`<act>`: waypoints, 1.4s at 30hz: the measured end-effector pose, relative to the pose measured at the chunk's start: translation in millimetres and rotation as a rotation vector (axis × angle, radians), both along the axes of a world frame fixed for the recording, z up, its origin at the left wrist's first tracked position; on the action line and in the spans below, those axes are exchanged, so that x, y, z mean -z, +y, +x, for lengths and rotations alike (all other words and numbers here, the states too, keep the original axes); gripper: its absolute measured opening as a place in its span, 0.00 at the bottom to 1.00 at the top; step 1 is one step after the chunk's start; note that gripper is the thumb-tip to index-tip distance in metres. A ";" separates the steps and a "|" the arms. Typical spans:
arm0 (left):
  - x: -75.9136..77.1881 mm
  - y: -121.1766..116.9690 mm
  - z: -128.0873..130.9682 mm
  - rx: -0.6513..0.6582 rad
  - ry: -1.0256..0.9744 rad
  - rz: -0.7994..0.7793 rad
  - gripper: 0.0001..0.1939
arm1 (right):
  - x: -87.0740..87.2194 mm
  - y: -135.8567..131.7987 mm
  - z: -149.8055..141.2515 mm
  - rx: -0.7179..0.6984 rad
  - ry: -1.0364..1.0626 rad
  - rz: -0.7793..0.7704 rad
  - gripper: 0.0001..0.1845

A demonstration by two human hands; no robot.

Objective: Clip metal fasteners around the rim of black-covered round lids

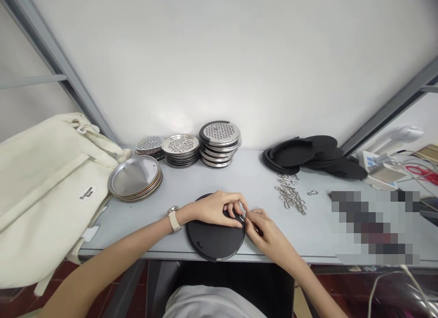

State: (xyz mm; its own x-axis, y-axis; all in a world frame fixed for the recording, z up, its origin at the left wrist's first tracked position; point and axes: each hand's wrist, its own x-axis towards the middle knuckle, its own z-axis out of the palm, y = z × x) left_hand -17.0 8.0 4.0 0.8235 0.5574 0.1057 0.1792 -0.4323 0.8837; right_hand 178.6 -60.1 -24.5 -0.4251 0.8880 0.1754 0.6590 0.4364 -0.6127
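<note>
A black round disc (215,242) with a raised rim lies on the table near its front edge, with a small dark slot at its lower left. My left hand (219,208) lies across the upper part of the disc, fingers curled and gripping at its right edge. From the right, my right hand (265,227) pinches a small silver clip (242,217) at that same edge. Both hands' fingertips nearly meet around the clip. Whether it passes through the disc is hidden by the fingers.
Silver clips (290,195) lie loose to the right, with black discs (315,153) behind them. Perforated metal discs (180,144) are stacked along the wall. Plain metal discs (135,176) stand left, beside a cream bag (51,185). A power strip (379,169) and cables sit far right.
</note>
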 end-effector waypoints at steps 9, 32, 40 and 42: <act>-0.5 -0.8 0.3 0.003 0.005 0.013 0.20 | 2.4 0.5 -0.2 0.003 0.019 0.030 0.14; 1.3 0.4 -0.2 0.002 0.009 0.002 0.21 | 1.3 -0.8 -0.1 0.000 0.007 0.003 0.15; 1.1 0.8 -0.5 0.006 0.005 -0.009 0.21 | 2.1 0.6 -0.9 -0.011 0.001 0.033 0.15; 1.3 1.0 -0.5 0.010 0.004 -0.011 0.21 | 2.7 0.5 -0.5 -0.006 0.004 0.032 0.14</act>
